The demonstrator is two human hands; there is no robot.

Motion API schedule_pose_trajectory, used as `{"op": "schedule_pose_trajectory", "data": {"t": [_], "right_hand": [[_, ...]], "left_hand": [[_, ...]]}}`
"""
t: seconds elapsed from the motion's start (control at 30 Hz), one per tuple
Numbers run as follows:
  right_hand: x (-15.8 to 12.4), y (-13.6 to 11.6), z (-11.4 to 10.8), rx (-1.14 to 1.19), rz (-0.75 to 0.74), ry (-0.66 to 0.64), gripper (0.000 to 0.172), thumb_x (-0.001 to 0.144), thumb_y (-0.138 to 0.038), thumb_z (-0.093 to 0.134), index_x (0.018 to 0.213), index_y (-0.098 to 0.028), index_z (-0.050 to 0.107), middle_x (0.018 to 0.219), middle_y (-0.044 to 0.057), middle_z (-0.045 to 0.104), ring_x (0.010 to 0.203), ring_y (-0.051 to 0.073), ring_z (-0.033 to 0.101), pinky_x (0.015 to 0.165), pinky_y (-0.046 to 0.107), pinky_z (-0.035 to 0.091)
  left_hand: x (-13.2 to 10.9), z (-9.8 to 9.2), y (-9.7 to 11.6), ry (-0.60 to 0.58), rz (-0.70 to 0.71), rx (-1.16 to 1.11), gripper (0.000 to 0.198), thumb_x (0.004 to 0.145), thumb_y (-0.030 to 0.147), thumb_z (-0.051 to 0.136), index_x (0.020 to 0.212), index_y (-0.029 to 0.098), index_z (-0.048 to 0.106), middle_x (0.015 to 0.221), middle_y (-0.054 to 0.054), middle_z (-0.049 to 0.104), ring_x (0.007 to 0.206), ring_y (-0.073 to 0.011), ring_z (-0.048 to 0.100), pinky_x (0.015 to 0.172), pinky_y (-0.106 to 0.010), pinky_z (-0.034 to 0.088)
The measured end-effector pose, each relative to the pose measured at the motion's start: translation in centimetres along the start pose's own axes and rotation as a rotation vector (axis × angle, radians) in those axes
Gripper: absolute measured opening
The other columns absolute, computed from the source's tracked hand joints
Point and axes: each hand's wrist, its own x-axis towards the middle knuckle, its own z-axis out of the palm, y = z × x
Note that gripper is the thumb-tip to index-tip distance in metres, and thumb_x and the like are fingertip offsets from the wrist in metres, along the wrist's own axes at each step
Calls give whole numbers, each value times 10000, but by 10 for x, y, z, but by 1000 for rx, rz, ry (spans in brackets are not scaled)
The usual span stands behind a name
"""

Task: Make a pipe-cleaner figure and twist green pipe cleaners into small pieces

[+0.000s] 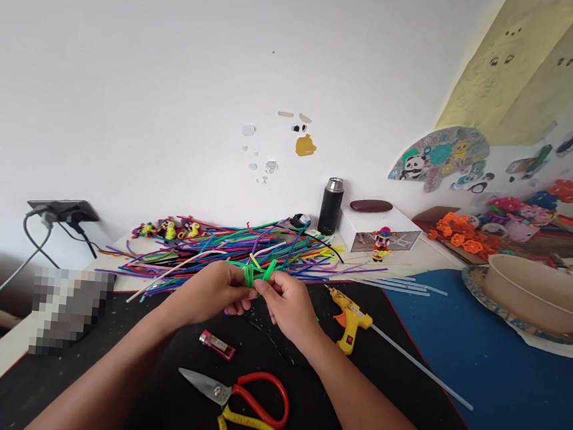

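Between my two hands, above the black mat, is a bent piece of green pipe cleaner [250, 275] with loops and ends sticking up. My left hand [217, 290] pinches it from the left, fingers closed. From the other side my right hand [286, 302] grips it between thumb and fingertips. A short yellow end [254, 260] shows just above the fingers; I cannot tell whether it belongs to the held piece. Behind the hands lies a wide heap of coloured pipe cleaners [198, 251].
Scissors [221, 392] and a red lighter [217, 345] lie on the black mat [151, 390]. A yellow glue gun [352, 320] rests right of my hands, its glue stick reaching right. Behind stand a black flask [330, 207] and a white box [405, 237]. A basin [535, 290] sits far right.
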Motion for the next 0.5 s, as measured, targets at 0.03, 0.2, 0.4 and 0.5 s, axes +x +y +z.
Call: {"op": "schedule_pose_trajectory", "data": {"t": [0.03,0.2,0.4,0.5], "right_hand": [[0,0,0,30,15,0,421,951,-557,670,711,-236,541,481,-78,490,380,106,431,415,234,305],[2,-5,-1,203,58,3,487,898,-683,693,824,-207,618,510,-77,525,368,99,473,395,221,337],[4,-9,-3,372,100,22,509,856,-697,724,864,-199,614,566,-61,588,367,91,515,369,201,289],[5,-10,-4,409,126,24,497,838,-675,750,887,-196,626,592,-54,607,379,90,530,365,191,261]], "left_hand": [[1,-1,0,-15,-11,-15,267,784,422,773,656,189,753,672,-88,789,588,-224,739,568,-278,591],[5,-7,2,-49,-64,-89,424,705,560,867,665,159,737,668,-88,781,595,-208,724,599,-280,579],[8,-11,7,-16,-66,-197,485,664,615,897,683,151,758,652,-74,772,546,-185,700,599,-287,561],[7,-11,9,25,-60,-224,490,647,616,910,677,151,759,655,-73,773,551,-189,708,602,-289,557]]}}
